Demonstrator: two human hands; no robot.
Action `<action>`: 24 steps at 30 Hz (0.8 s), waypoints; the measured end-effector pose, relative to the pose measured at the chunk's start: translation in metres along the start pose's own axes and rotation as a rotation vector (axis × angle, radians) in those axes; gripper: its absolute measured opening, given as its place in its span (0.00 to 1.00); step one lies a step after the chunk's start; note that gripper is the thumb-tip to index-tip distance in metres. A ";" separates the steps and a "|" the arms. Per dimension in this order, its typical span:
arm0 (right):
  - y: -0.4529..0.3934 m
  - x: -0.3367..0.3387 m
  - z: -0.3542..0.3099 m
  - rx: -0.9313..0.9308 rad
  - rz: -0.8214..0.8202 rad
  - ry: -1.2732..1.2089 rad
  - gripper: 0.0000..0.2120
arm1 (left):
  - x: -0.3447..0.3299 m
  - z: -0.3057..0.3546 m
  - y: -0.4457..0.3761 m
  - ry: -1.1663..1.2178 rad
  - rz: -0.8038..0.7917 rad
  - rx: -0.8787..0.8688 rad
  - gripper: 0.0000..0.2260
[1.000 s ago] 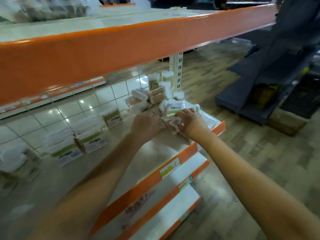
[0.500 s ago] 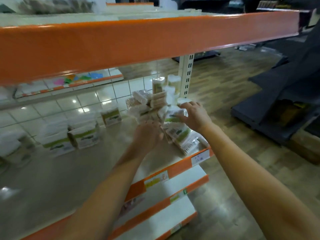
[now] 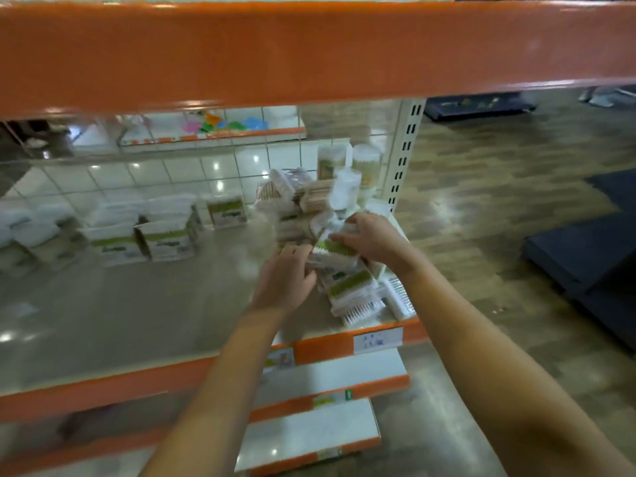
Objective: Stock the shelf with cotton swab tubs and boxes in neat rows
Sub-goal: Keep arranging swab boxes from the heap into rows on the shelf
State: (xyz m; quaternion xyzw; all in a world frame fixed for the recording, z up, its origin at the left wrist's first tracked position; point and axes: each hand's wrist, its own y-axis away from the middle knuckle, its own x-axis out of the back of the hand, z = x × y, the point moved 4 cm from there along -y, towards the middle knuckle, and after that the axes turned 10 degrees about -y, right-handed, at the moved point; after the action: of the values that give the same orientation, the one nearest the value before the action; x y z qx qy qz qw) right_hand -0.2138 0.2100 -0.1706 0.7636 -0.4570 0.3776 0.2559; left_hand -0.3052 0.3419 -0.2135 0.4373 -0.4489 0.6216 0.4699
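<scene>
Hands both on one swab pack [image 3: 335, 251] atop the loose heap: right hand [image 3: 373, 237] curled over its far end, left hand [image 3: 287, 278] gripping the near end, blurred. Judgement: lift straight up so the packs [image 3: 352, 292] just beneath stay put. Boxes [image 3: 165, 235] already stand in a row well left of the left hand; set it upright beside them, label forward. Tubs [image 3: 366, 165] stand beyond the right hand on the same shelf [image 3: 137, 321]
</scene>
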 end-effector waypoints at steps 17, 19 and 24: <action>0.029 -0.022 -0.073 0.295 -0.165 -0.512 0.14 | 0.045 -0.059 0.056 0.438 -0.079 0.134 0.19; 0.032 -0.032 -0.081 0.304 -0.209 -0.551 0.13 | 0.050 -0.067 0.065 0.652 -0.038 0.232 0.13; 0.037 -0.057 -0.100 0.343 -0.217 -0.536 0.05 | 0.036 -0.082 0.092 1.288 -0.052 0.541 0.05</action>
State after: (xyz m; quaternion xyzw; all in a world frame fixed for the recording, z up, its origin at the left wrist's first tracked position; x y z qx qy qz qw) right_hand -0.2977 0.2961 -0.1562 0.9119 -0.3540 0.2052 0.0328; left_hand -0.4113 0.4143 -0.2099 0.0942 0.1002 0.8357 0.5317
